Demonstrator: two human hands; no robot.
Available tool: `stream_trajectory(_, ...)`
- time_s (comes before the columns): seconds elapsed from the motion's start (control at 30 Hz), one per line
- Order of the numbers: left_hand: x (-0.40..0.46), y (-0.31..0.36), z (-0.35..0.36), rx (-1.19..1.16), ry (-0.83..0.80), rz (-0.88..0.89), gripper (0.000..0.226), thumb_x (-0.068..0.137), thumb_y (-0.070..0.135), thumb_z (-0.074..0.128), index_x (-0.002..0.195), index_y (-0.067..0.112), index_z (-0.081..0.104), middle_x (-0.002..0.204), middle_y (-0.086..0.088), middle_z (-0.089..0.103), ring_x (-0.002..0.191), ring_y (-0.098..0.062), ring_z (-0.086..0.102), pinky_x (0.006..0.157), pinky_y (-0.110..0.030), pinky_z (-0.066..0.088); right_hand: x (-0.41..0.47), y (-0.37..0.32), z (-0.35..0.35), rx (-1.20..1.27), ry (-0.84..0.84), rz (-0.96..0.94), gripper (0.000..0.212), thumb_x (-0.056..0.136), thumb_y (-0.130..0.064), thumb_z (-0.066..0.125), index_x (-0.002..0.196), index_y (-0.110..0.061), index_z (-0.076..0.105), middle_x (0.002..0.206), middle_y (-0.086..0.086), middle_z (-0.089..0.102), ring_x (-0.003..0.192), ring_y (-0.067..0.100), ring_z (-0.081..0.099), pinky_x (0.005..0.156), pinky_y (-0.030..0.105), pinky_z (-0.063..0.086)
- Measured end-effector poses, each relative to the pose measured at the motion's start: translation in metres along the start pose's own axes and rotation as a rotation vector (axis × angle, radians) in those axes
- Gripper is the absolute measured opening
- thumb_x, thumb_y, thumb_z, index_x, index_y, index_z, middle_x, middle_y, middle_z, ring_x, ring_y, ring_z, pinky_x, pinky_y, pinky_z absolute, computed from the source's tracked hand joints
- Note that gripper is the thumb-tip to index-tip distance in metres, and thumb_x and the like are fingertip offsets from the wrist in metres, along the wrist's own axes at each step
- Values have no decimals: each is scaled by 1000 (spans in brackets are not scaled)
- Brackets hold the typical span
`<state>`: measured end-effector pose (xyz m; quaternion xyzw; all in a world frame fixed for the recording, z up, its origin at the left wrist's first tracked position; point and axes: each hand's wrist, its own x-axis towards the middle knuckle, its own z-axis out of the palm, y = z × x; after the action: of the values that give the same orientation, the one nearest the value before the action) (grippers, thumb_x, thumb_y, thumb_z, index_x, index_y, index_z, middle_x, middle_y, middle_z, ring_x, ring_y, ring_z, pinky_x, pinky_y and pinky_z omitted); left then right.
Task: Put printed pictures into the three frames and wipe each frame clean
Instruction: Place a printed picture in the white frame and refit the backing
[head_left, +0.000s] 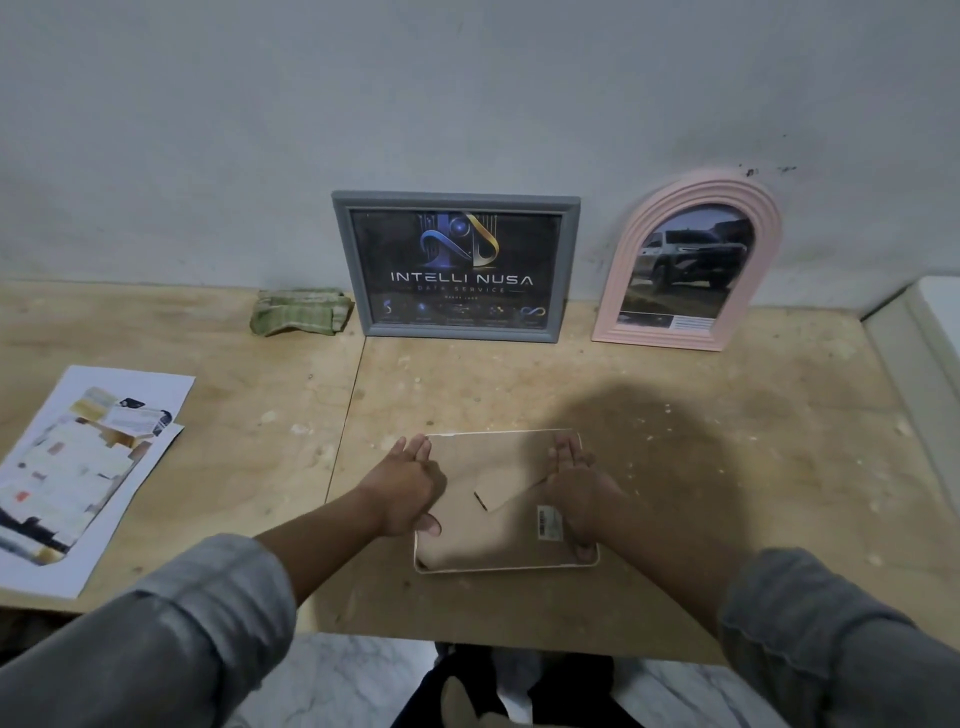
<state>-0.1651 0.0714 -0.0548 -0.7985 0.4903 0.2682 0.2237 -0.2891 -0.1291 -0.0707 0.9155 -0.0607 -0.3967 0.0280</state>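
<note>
A third frame (506, 501) lies face down on the wooden bench (727, 441), its brown backing board upward, near the front edge. The left hand (408, 486) rests at the frame's left edge, fingers straight and thumb on the board; the right hand (576, 486) lies flat on the right side, fingers extended. Against the wall stand a grey frame (456, 266) and a pink arched frame (688, 262), both holding pictures. A folded green cloth (300, 312) lies left of the grey frame, printed sheets (78, 473) farther left.
</note>
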Motion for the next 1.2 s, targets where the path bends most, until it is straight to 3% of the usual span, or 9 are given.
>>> stream_trajectory(0.13,8,-4,-1,11,-39,51,87,89,60,44,137,-12,34,150,-40,9,143,-48,5,117,-51,4,-3,-1,-7,-102,10,-28,122,60,-21,86,140,17,2,148,36,-10,139,48,-8,115,54,8)
stream_trajectory(0.23,9,-2,0,12,-39,34,88,89,59,46,139,-12,32,150,-40,8,143,-49,3,117,-51,4,1,-4,-6,-75,16,13,126,60,-19,85,138,19,-6,146,39,-13,139,49,-9,115,54,6)
stream_trajectory(0.37,10,17,3,46,-47,-47,88,90,43,56,145,-12,14,151,-38,3,144,-48,-2,117,-50,3,-4,-2,-3,-69,48,11,130,58,-21,87,142,13,-6,150,32,-12,141,43,-10,115,49,4)
stream_trajectory(0.43,13,25,-1,37,-11,-38,93,91,30,60,146,-10,-3,156,-30,-3,146,-41,-5,118,-48,5,-7,-3,-6,-82,104,-30,122,65,-19,82,144,9,-7,153,26,-12,143,38,-10,117,50,4)
stream_trajectory(0.53,27,32,-9,44,41,76,95,88,13,60,148,-2,-11,159,-19,-7,148,-30,-2,118,-47,11,-7,-4,-13,-32,167,-62,93,86,-13,59,145,6,-10,154,24,-13,143,36,-13,117,50,5)
stream_trajectory(0.7,43,38,-15,68,-3,152,108,79,5,67,149,4,-15,159,-12,-16,149,-26,-1,117,-47,14,-3,-5,-14,-74,83,-64,142,54,-27,90,142,7,-16,152,25,-18,144,35,-9,116,49,12)
stream_trajectory(0.87,48,32,-24,25,-93,204,124,68,5,79,148,2,-17,157,-16,-20,148,-28,-7,118,-44,13,3,-4,-22,-106,54,-95,136,58,-21,89,140,13,-13,151,30,-12,143,37,-7,115,45,10)
stream_trajectory(1.0,48,32,-28,-1,-137,214,131,65,10,84,148,3,-17,157,-14,-22,148,-27,-10,118,-43,14,5,-1,-17,-154,72,-105,149,49,-35,91,140,11,-17,152,27,-13,143,38,-6,116,41,12)
stream_trajectory(1.2,43,39,-27,-6,-86,150,129,68,12,82,148,5,-19,157,-11,-24,148,-25,-7,116,-44,15,-1,5,-7,41,115,32,149,47,-36,91,144,4,-14,155,21,-12,144,33,-8,118,45,7)
